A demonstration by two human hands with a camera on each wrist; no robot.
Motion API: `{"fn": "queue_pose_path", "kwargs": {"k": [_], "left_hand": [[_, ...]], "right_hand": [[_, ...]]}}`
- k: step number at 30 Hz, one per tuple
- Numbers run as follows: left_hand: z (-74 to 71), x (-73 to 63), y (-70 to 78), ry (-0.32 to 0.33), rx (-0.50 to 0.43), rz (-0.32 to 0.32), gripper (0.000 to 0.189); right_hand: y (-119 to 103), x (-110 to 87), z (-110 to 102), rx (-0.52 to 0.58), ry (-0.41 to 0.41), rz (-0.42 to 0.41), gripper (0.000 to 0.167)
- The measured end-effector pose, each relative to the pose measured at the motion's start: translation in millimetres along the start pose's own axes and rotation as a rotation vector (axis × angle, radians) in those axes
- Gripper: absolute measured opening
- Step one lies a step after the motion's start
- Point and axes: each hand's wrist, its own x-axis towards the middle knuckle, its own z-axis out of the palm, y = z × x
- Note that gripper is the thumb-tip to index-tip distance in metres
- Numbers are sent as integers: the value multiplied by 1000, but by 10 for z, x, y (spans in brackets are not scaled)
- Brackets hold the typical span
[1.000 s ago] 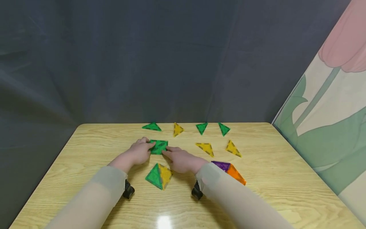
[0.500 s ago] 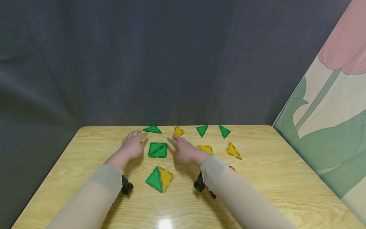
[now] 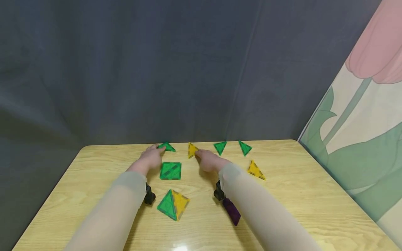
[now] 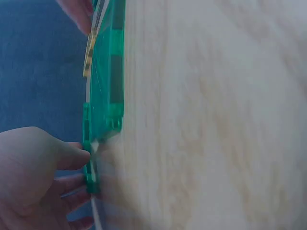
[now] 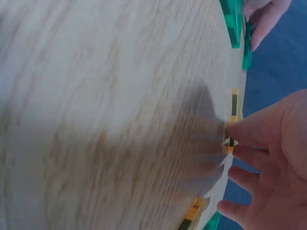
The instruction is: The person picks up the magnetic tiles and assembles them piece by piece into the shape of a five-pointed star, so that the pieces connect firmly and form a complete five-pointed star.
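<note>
My left hand [image 3: 150, 158] is at the far left of the tabletop, thumb and fingers pinching the left corner of a green translucent triangle magnetic tile [image 3: 168, 147]. My right hand [image 3: 208, 160] pinches the right corner of a yellow triangle tile [image 3: 191, 150], with thumb and index finger on it in the right wrist view. Between the forearms lies a green square [image 3: 170, 170] of triangle tiles placed together. Nearer the front sits a joined green and yellow tile piece [image 3: 173, 205]. The right sleeve partly covers a purple tile [image 3: 231, 211].
Two green triangle tiles, one [image 3: 220, 147] beside the other [image 3: 245, 148], lie along the back edge. A yellow triangle tile [image 3: 256, 170] is right of my right hand. A dark curtain [image 3: 176, 76] hangs behind the wooden table [image 3: 298, 202]; a flowered cloth [image 3: 370, 139] borders the right.
Both hands let go of the green square and moved farther back, the left to the green triangle tile, the right to the yellow one. The right sleeve now hides the orange tile.
</note>
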Motion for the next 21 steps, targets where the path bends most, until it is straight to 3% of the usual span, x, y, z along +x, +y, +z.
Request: {"fn": "queue_pose_path", "kwargs": {"k": [6, 10, 21], "left_hand": [[54, 22, 157, 19, 85, 50, 48], [75, 18, 274, -19, 78, 83, 45], [130, -10, 353, -51, 66, 46, 45]], "right_hand": [[-155, -50, 22, -2, -8, -19, 46], [-258, -36, 40, 4, -26, -19, 47], [-316, 23, 104, -77, -32, 5, 52]]}}
